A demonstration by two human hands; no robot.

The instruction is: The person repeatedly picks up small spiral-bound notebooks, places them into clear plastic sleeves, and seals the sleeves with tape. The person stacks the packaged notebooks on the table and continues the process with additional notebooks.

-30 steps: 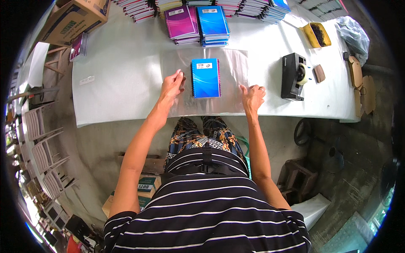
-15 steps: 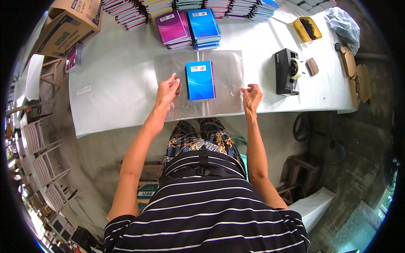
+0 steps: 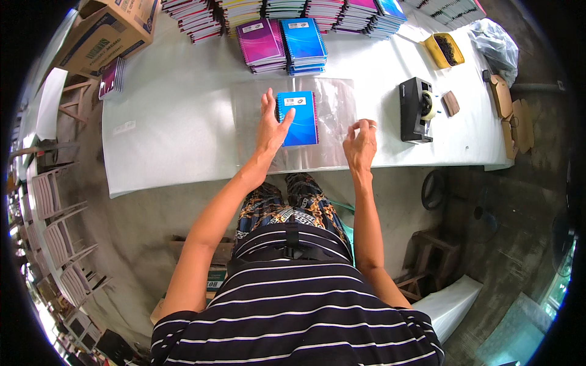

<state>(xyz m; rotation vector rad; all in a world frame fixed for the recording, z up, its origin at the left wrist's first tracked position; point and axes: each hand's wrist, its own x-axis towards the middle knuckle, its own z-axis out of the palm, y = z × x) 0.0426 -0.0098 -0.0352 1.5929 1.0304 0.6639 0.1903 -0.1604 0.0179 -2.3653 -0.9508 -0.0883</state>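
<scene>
At the far left of the white table, a cardboard box stands near the back; a small purple stack sits just beside it, and a pale label lies nearer the front; the left hand comes next, its thumb and fingers spread apart, the thumb over the left part of a blue notebook's cover and the fingers beside its spiral edge; whether the thumb presses on the cover, I cannot tell; behind stand a magenta-topped pile and, right next to it, a blue-topped pile; the blue notebook lies flat on a clear plastic sheet, near its middle; the right hand is at the sheet's right edge, fingers curled; whether they pinch the plastic, I cannot tell; farther right stands a black tape dispenser, with a brown block beside it; a yellow container with dark contents sits behind them; a clear plastic bag lies at the far right.
</scene>
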